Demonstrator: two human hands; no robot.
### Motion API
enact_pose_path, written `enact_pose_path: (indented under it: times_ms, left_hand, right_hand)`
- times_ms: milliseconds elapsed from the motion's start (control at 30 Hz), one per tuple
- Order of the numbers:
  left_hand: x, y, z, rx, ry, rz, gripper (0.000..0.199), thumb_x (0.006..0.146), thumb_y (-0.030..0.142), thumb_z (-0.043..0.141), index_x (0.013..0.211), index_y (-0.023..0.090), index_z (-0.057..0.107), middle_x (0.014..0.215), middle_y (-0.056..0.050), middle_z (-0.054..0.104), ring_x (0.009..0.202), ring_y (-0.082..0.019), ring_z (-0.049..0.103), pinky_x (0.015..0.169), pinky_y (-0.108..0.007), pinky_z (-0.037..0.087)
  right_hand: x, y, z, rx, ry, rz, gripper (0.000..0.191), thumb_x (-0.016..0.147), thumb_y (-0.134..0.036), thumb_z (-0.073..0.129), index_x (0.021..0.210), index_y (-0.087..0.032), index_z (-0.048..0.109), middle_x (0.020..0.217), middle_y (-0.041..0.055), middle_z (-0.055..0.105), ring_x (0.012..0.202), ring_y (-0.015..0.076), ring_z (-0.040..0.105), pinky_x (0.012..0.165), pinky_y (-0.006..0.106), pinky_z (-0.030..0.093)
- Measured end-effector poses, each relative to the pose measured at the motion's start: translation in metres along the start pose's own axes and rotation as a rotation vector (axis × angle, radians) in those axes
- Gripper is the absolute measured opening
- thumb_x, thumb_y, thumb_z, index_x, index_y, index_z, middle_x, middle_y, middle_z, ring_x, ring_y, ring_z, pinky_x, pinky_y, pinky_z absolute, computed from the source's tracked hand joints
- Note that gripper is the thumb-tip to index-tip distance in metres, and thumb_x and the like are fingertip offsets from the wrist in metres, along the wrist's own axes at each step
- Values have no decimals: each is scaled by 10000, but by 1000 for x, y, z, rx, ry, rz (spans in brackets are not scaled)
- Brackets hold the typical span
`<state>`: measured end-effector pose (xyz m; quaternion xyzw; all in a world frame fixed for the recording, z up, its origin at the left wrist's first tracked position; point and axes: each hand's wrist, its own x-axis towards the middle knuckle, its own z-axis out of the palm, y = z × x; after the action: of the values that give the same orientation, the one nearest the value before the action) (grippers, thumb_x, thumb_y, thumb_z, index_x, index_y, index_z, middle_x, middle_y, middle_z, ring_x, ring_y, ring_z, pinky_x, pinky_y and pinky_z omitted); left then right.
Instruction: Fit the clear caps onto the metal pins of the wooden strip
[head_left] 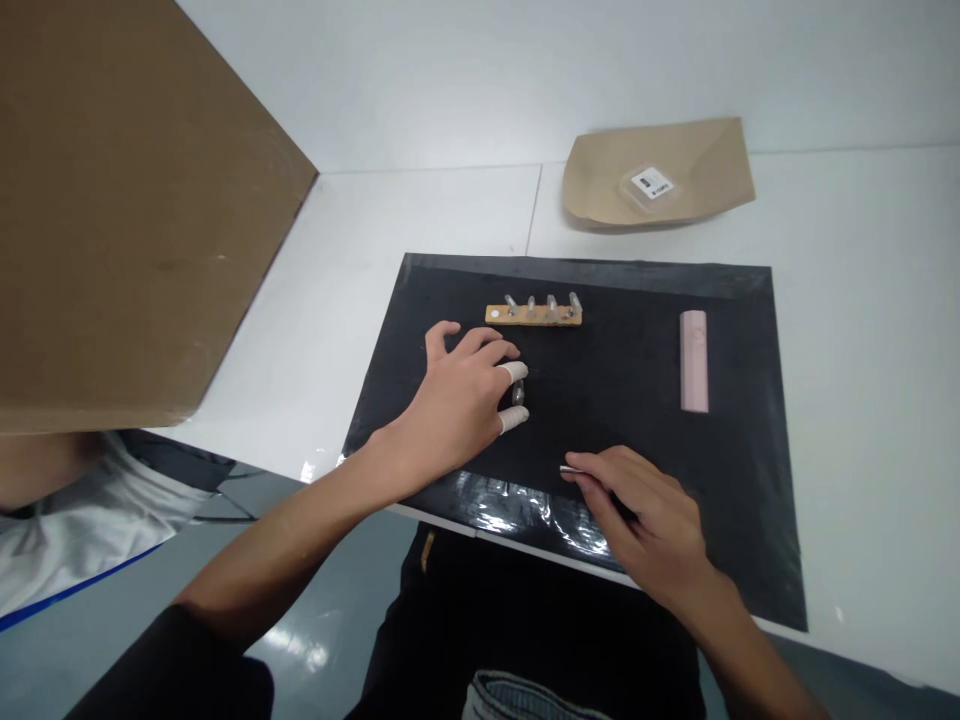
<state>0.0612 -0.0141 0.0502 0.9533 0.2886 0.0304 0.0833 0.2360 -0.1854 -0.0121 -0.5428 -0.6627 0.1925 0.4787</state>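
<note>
My left hand (461, 395) rests over the black mat, with white wraps on its thumb and index fingertip. Between those two tips is a small clear, shiny piece (518, 393) that looks like a false nail; its far end is partly hidden. The other fingers are spread. My right hand (649, 510) pinches a thin, shiny stick (570, 470) between thumb and index finger near the mat's front; most of the stick is hidden in the hand. Beyond my left hand lies a wooden strip (525, 316) bearing several clear false nails (552, 308), tilted upward.
A pink oblong case (694, 362) lies on the right of the black mat (622, 400). Behind the mat, a brown paper tray (705, 170) holds a clear labelled box (651, 186). A large cardboard panel (150, 200) stands at left, with another person's sleeve (105, 520) below it.
</note>
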Motion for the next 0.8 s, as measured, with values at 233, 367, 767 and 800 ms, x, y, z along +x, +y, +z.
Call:
enact_pose_path:
  times_ms: [233, 367, 767, 800]
  left_hand:
    - [1, 0, 2, 14, 5, -5, 177, 918, 296, 773, 1052, 184, 751, 1248, -91, 760, 1270, -310, 609, 1129, -583, 210]
    - [0, 0, 2, 20, 0, 1, 178, 922, 297, 769, 1060, 188, 745, 1253, -92, 758, 1274, -310, 606, 1130, -583, 206]
    - [1, 3, -3, 20, -19, -14, 362, 916, 304, 778, 1236, 175, 671, 1316, -120, 727, 1292, -318, 597, 1136, -583, 201]
    - [1, 2, -3, 22, -18, -14, 368, 919, 305, 776, 1246, 174, 667, 1323, -120, 723, 1295, -317, 596, 1136, -582, 202]
  right_hand:
    - [1, 0, 1, 1, 8, 7, 271, 1003, -49, 606, 1222, -187, 682, 910, 31, 761, 796, 142, 701, 712, 291, 590]
    - [0, 0, 0, -1, 13, 2, 253, 1009, -59, 598, 1205, -188, 692, 900, 34, 767, 783, 144, 707, 698, 293, 596]
    - [1, 0, 0, -1, 10, 9, 246, 1003, -60, 611, 1193, -184, 706, 898, 37, 771, 770, 145, 712, 684, 288, 598]
    - [1, 0, 1, -2, 8, 10, 249, 1004, -60, 610, 1199, -184, 703, 897, 38, 769, 771, 145, 710, 684, 289, 597]
